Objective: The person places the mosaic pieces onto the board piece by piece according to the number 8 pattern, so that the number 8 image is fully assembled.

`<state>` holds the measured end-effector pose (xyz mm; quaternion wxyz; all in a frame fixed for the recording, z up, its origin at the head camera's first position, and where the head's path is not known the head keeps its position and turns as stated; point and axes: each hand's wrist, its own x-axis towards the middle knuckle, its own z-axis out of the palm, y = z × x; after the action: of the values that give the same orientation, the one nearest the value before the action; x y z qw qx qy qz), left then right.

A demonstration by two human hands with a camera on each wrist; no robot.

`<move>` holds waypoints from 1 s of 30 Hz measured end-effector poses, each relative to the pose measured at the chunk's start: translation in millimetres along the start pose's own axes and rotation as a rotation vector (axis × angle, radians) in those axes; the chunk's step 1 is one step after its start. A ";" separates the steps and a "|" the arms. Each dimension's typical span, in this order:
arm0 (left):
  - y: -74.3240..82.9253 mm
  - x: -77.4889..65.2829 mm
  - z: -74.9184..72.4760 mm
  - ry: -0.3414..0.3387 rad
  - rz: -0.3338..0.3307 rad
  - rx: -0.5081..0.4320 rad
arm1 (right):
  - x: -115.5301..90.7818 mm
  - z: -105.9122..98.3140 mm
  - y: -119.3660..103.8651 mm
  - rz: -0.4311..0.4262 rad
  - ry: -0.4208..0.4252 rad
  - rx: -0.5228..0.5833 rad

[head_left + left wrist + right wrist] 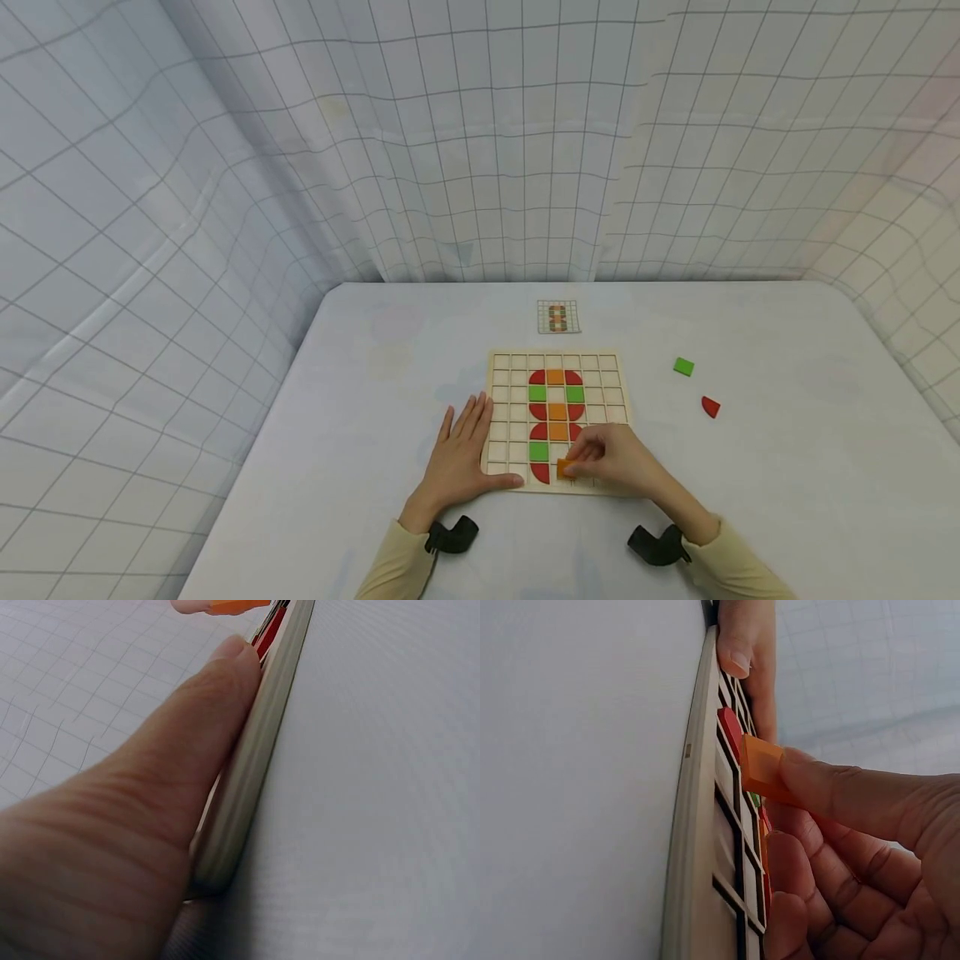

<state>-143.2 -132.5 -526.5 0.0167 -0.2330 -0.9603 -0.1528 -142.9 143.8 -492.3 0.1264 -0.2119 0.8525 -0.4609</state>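
A wooden grid board (510, 362) lies on the table with red quarter-round, orange square and green square tiles set in its middle columns. My right hand (618, 458) pinches an orange square tile (763, 766) between thumb and fingers, just over the board's near row, beside a red quarter-round tile (540, 473). In the right wrist view the orange tile looks tilted, partly above the grid. My left hand (459, 458) rests with straight fingers along the board's left edge, its thumb (202, 697) lying on the near left corner.
Behind the board lies a small pattern card (558, 317) showing a similar coloured figure. Off to the right, a loose green square tile (683, 367) and a loose red quarter-round tile (711, 407) lie on the white table (390, 358). Gridded white curtains (495, 167) surround the table.
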 end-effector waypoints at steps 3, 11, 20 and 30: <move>0.3 -0.1 -0.1 0.002 -0.003 -0.006 | 0.6 5.2 -2.1 -0.008 -0.015 -0.018; -0.1 0.1 -0.5 0.023 0.015 -0.008 | 0.6 10.6 -6.3 -0.006 0.019 -0.047; 0.5 0.0 -1.0 0.035 0.025 -0.006 | 1.3 13.7 -3.9 -0.045 0.070 -0.092; 1.9 -0.4 -1.1 0.017 0.008 -0.015 | 0.1 13.9 -4.3 -0.050 0.097 -0.135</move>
<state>-142.0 -131.4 -525.0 0.0237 -0.2357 -0.9580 -0.1618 -136.3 131.5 -496.2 0.0587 -0.2185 0.8812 -0.4152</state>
